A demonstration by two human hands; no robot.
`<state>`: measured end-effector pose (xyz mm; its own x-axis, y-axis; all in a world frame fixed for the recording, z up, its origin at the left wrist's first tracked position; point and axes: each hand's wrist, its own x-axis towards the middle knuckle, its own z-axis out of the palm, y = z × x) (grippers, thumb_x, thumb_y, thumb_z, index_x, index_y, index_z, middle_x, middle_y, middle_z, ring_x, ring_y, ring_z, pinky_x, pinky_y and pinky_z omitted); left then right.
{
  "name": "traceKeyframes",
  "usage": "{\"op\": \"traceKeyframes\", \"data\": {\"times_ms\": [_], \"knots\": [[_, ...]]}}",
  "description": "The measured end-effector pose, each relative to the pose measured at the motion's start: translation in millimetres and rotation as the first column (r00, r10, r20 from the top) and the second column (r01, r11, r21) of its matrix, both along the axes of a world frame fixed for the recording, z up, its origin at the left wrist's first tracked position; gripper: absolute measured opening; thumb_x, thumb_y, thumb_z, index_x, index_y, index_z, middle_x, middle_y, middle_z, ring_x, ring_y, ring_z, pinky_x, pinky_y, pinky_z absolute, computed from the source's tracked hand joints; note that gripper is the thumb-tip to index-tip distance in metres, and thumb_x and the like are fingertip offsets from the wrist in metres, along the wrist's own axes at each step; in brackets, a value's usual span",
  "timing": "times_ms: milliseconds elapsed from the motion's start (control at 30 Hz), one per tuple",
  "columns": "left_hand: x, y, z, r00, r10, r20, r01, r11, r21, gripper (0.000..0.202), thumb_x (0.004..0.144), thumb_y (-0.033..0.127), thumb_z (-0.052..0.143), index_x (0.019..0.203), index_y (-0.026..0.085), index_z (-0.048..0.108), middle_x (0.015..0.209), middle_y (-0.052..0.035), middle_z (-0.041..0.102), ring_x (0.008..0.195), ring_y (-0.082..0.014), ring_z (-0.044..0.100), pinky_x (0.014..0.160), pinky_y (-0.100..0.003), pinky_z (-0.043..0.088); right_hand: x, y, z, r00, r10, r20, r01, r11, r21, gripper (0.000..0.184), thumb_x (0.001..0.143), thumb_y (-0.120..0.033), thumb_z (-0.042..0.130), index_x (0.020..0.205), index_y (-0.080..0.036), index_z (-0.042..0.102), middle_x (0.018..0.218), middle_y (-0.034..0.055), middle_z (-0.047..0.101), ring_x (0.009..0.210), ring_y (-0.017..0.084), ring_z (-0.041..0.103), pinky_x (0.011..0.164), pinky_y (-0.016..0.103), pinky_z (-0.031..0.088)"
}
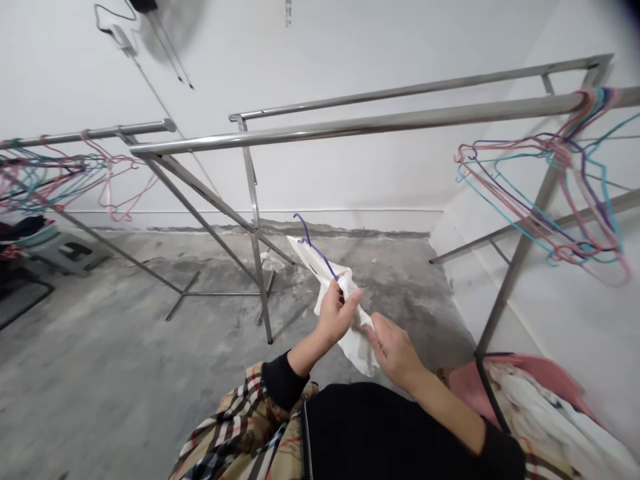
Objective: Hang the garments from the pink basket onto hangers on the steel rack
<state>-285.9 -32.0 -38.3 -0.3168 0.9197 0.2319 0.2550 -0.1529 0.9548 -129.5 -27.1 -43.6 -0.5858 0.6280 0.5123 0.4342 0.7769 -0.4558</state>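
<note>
White cloth (pixel 356 343), small and limp, hangs between the two hands in the head view, in front of the person's chest and above the concrete floor (pixel 125 347). A thin purple wire hanger (pixel 316 248) is threaded into its top, the hook sticking up and away to the left. The left hand (pixel 334 319) is closed around the upper part of the cloth where the hanger wire enters it. The right hand (pixel 396 350) lies against the lower folds with its fingers stretched out; whether it pinches the fabric or only touches it I cannot tell.

The cloth looks light and soft, with no stiffness of its own – it will sag and slide wherever it is not held, so the firm place to grip is the top edge together with the wire. The hanger seems springy and easily bent, best held at the neck below the hook.

A steel rail (pixel 350 125) crosses at head height beyond the hands. Bunches of coloured hangers (pixel 560 193) hang from it on the right – more hangers (pixel 55 177) sit on a second rack far left. A pink basket (pixel 545 370) of laundry stands at the person's right side
</note>
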Motion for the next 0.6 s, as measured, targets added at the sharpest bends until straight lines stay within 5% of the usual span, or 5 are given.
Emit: {"op": "traceKeyframes", "data": {"times_ms": [133, 200, 367, 500, 600], "knots": [[-39.3, 4.0, 20.0, 0.985, 0.172, 0.008, -0.172, 0.981, 0.091, 0.034, 0.083, 0.034, 0.056, 0.112, 0.016, 0.058, 0.083, -0.0019, 0.062, 0.074, -0.0144, 0.055, 0.071, -0.026, 0.044, -11.4, -4.8, 3.5, 0.988, 0.152, -0.008, -0.152, 0.988, -0.04, 0.033, 0.099, -0.033, 0.036, 0.121, -0.016, 0.054, 0.115, 0.013, 0.063, 0.103, 0.021, 0.062, 0.085, 0.032, 0.054], [-73.0, 6.4, 39.4, 0.962, 0.259, 0.083, -0.268, 0.955, 0.127, 0.032, 0.079, 0.032, 0.056, 0.106, 0.016, 0.06, 0.083, -0.0018, 0.061, 0.074, -0.0145, 0.055, 0.07, -0.025, 0.044, -5.8, -2.8, -0.4, 0.984, 0.175, -0.019, -0.176, 0.975, -0.139, 0.038, 0.098, -0.034, 0.04, 0.132, -0.02, 0.047, 0.126, 0.0117, 0.058, 0.105, 0.019, 0.062, 0.088, 0.032, 0.054], [-164.5, 15.1, 97.2, 0.942, 0.285, 0.176, -0.312, 0.937, 0.158, 0.033, 0.067, 0.027, 0.057, 0.098, 0.015, 0.061, 0.076, 0.0012, 0.059, 0.064, -0.012, 0.052, 0.06, -0.022, 0.041, 29.1, 4.1, -44.1, 0.997, -0.029, -0.068, 0.003, 0.938, -0.346, 0.035, 0.097, -0.035, 0.041, 0.128, -0.024, 0.051, 0.118, 0.0102, 0.062, 0.088, 0.016, 0.066, 0.079, 0.031, 0.057], [-220.4, 30.6, 133.6, 0.945, 0.325, 0.042, -0.326, 0.924, 0.2, 0.03, 0.07, 0.029, 0.052, 0.095, 0.014, 0.059, 0.075, -0.0004, 0.059, 0.064, -0.013, 0.052, 0.058, -0.024, 0.041, 64.2, 0.4, -85.9, 0.979, -0.198, -0.053, 0.156, 0.886, -0.438, 0.034, 0.092, -0.04, 0.044, 0.12, -0.026, 0.057, 0.109, 0.01, 0.066, 0.088, 0.021, 0.068, 0.076, 0.035, 0.059], [-247.9, 44.1, 147.0, 0.923, 0.37, -0.106, -0.339, 0.911, 0.235, 0.03, 0.074, 0.035, 0.05, 0.092, 0.012, 0.058, 0.073, -0.0022, 0.059, 0.064, -0.0136, 0.051, 0.058, -0.025, 0.042, 82.1, -8.1, -107.5, 0.956, -0.292, -0.038, 0.233, 0.829, -0.508, 0.034, 0.089, -0.043, 0.046, 0.116, -0.027, 0.06, 0.105, 0.0093, 0.068, 0.086, 0.023, 0.069, 0.068, 0.035, 0.06]]}}
